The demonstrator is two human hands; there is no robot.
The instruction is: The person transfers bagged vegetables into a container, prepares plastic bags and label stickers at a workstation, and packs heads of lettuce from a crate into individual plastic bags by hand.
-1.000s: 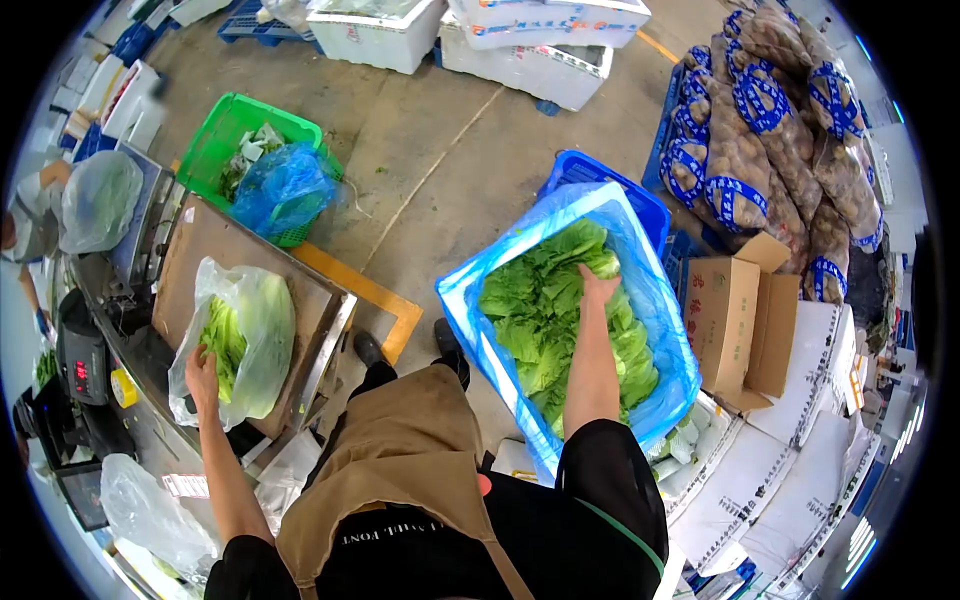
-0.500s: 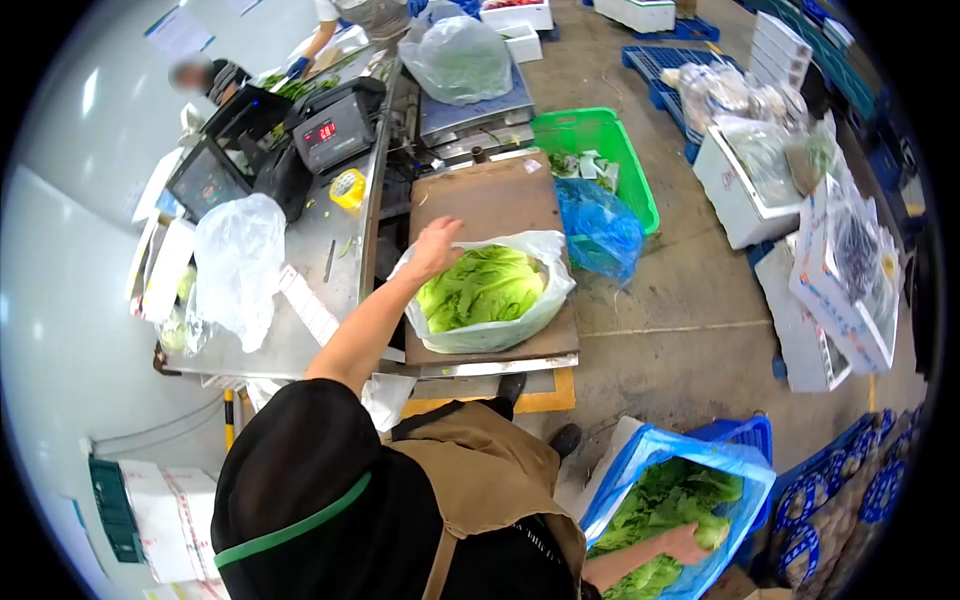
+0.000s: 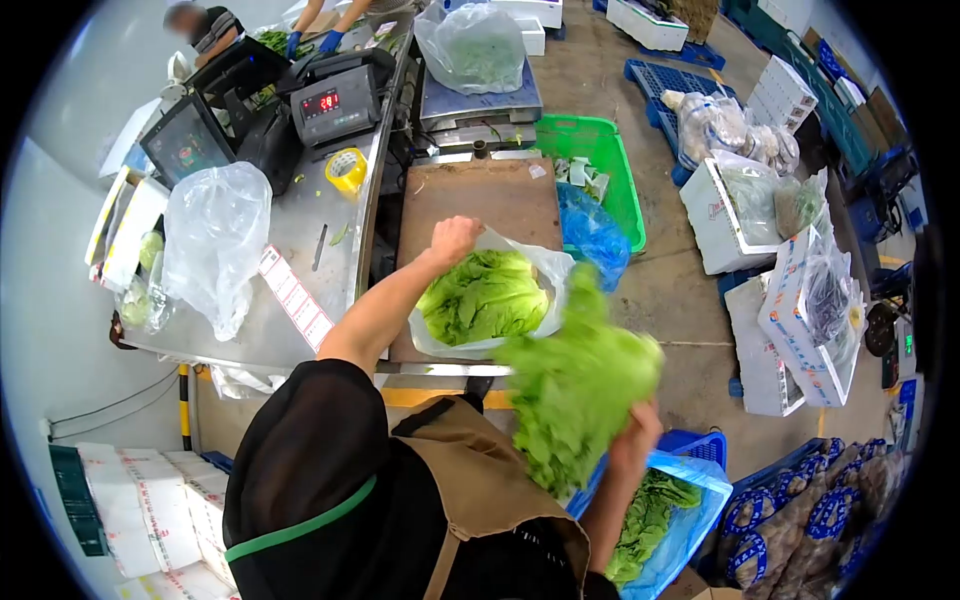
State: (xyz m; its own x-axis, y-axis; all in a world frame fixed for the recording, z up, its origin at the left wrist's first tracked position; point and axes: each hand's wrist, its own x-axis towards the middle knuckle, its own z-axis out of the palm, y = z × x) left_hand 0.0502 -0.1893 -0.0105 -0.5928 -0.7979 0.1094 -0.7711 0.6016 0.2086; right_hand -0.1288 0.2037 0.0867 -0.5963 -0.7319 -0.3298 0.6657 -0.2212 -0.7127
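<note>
My left hand (image 3: pixel 456 238) is closed on the upper left rim of a white plastic bag (image 3: pixel 550 268), which sits on the brown platform (image 3: pixel 430 203). Inside the bag lies green leaf lettuce (image 3: pixel 480 300). To the right, my right hand (image 3: pixel 637 430) grips a head of lettuce (image 3: pixel 580 385) in the air, its leaves blurred by motion. The lettuce overlaps the bag's lower right corner in view. Below my right arm stands a blue-lined box (image 3: pixel 705 500) with more lettuce (image 3: pixel 650 515) in it.
A green crate (image 3: pixel 627 190) with a blue bag (image 3: pixel 592 232) stands beyond the platform. On the steel table (image 3: pixel 300 235) at left are a scale display (image 3: pixel 335 105), yellow tape (image 3: pixel 346 171) and a clear bag (image 3: pixel 215 235). Foam boxes (image 3: pixel 722 220) line the right. Co-workers' gloved hands (image 3: pixel 330 42) show at the back.
My right hand has lifted a head of lettuce out of the blue-lined box and carried it up toward the white bag. My left hand, spread before, is now closed on the bag's rim.
</note>
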